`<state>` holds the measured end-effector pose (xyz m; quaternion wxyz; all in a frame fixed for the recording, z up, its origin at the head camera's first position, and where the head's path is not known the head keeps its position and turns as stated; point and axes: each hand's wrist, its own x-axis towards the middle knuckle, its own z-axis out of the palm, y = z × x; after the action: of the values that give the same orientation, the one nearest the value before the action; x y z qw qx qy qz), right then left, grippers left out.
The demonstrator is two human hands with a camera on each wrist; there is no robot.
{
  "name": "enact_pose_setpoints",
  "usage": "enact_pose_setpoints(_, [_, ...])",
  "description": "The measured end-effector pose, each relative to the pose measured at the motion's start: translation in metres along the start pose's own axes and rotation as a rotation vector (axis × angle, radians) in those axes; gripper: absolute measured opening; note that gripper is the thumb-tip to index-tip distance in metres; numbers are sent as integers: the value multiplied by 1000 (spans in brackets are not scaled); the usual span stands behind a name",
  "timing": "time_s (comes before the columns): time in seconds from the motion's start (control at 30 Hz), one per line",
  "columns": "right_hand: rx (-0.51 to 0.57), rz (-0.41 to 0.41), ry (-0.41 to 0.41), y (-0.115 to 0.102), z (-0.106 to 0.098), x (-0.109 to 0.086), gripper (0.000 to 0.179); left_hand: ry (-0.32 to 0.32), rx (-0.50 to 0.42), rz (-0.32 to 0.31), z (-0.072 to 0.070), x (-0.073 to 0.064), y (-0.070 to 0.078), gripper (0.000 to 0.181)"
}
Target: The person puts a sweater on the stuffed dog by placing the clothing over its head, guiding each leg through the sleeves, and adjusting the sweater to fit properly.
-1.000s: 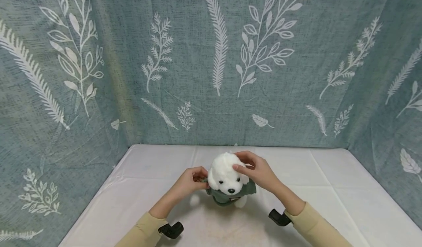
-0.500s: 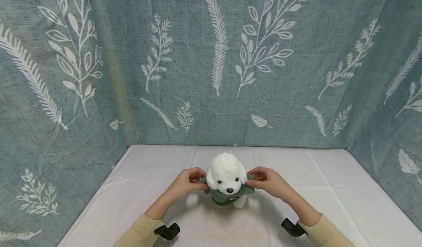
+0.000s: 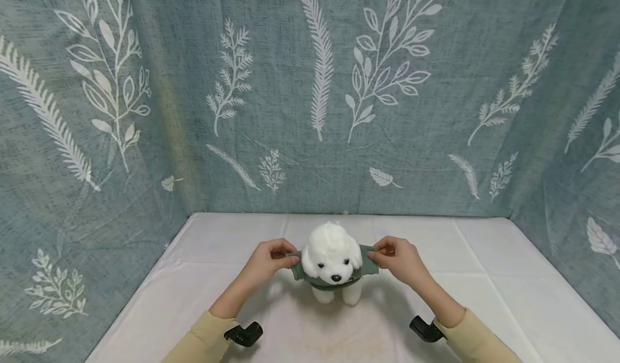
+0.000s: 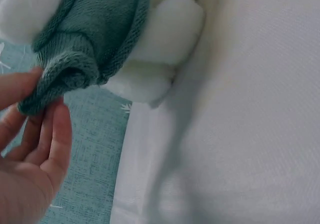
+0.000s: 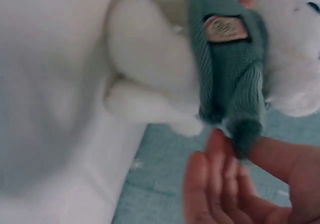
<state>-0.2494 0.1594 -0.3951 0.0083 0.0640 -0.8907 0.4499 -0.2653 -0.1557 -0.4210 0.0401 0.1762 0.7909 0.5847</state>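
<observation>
A white plush dog [image 3: 330, 247] stands upright on the table, facing the camera, with a green knitted sweater [image 3: 310, 278] around its body below the head. My left hand [image 3: 269, 259] pinches the sweater's sleeve on the left side between thumb and fingers; in the left wrist view the rolled sleeve end [image 4: 65, 76] shows between them. On the other side my right hand [image 3: 398, 256] pinches the opposite sleeve [image 5: 245, 134] and holds it out sideways. A small pink patch [image 5: 226, 29] shows on the sweater's chest in the right wrist view. Both front legs stick out beneath the hem.
A white cloth covers the table [image 3: 455, 282]. Behind and at both sides hangs a blue-green curtain [image 3: 290, 93] with white leaf prints. A black wrist camera [image 3: 244, 334] sits by the left sleeve cuff, another [image 3: 426, 329] by the right.
My right hand has moved from the dog's head down to the sleeve and grips it. Both hands have since lifted the sleeves slightly outward and up, raising the sweater and baring more of the front legs.
</observation>
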Motion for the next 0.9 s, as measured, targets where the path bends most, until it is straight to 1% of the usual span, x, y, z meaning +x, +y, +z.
enact_pose_setpoints(0.1, [-27,47,1,6,4,1,15,17,44,-15,2,-5,12,15])
enact_pose_setpoints(0.2, [-27,65,-4,10,10,2,13,31,131,-30,8,-3,8,13])
enact_pose_setpoints(0.27, [-25,64,-10,12,11,3,14,30,194,-33,11,0,2,12])
enact_pose_setpoints(0.33, [-18,62,-18,13,9,4,15,28,222,-40,11,3,-6,15])
enact_pose_setpoints(0.43, [-4,32,-28,17,3,5,18,42,241,-49,10,0,3,19])
enact_pose_setpoints(0.5, [3,-2,-7,19,-2,4,22,84,228,-45,8,-3,12,21])
enact_pose_setpoints(0.57, [16,-58,27,19,-6,2,26,138,199,-19,7,-6,21,23])
enact_pose_setpoints(0.63, [72,-126,51,17,-10,0,31,187,163,22,7,-7,29,25])
enact_pose_setpoints(0.67, [106,-168,56,15,-11,-2,33,196,145,51,7,-8,33,28])
enact_pose_setpoints(0.73, [191,-258,31,10,-11,-5,37,186,108,116,9,-10,40,36])
enact_pose_setpoints(0.8, [264,-337,-29,6,-8,-7,40,152,82,174,13,-11,45,45])
enact_pose_setpoints(0.87, [303,-388,-88,3,-3,-8,43,115,53,221,18,-13,48,53])
enact_pose_setpoints(0.9, [314,-398,-113,2,1,-8,45,106,45,238,20,-13,48,55])
